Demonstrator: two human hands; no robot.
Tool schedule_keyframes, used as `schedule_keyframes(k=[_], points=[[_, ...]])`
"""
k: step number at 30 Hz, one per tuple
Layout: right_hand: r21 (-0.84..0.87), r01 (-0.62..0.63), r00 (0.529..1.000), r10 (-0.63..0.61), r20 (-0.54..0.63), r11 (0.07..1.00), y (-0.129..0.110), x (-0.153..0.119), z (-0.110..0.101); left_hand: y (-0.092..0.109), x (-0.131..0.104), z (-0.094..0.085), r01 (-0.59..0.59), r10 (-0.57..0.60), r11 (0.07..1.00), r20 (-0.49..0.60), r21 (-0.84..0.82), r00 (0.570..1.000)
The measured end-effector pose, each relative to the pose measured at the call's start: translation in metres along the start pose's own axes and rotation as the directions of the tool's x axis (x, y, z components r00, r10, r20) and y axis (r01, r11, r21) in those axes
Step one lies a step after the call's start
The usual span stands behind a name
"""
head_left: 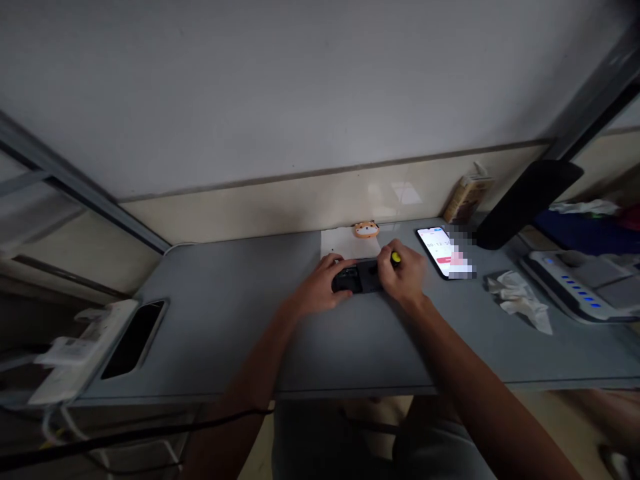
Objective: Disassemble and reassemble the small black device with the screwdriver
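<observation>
Near the middle of the far edge of the table [220,300], we are bracing the dark case [369,277] with our left hand [317,288], its thumb and fingers closing around the left end, where an open recess is showing small dark parts. Our right hand [404,272] is wrapping a yellow-ended tool [396,257] over the case's right end; it is hiding the tip, which is possibly touching the case. Behind, the orange animal-faced object [367,230] is resting on white paper [345,241]. The grey top is stretching left to the dark phone [134,340] beside the left edge; rightward, the lit phone [440,250], partly pixelated, is lying before crumpled tissue [520,300].
</observation>
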State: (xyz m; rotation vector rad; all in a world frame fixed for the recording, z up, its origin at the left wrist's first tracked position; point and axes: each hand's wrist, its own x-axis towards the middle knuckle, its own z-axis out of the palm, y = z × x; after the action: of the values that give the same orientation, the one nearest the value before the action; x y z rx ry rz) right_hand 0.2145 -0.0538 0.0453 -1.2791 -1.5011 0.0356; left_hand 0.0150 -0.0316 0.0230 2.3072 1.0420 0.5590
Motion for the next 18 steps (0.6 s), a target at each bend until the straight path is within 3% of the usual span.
schedule_keyframes(k=[8, 18], points=[[0.098, -0.207, 0.962, 0.221, -0.162, 0.973, 0.009, 0.010, -0.008, 0.001, -0.001, -0.006, -0.016, 0.016, 1.000, 0.016, -0.006, 1.000], [0.118, -0.217, 0.948, 0.238, -0.211, 0.969, 0.010, 0.010, -0.009, -0.003, 0.000, -0.007, -0.009, 0.010, 0.999, -0.028, 0.048, 1.000]])
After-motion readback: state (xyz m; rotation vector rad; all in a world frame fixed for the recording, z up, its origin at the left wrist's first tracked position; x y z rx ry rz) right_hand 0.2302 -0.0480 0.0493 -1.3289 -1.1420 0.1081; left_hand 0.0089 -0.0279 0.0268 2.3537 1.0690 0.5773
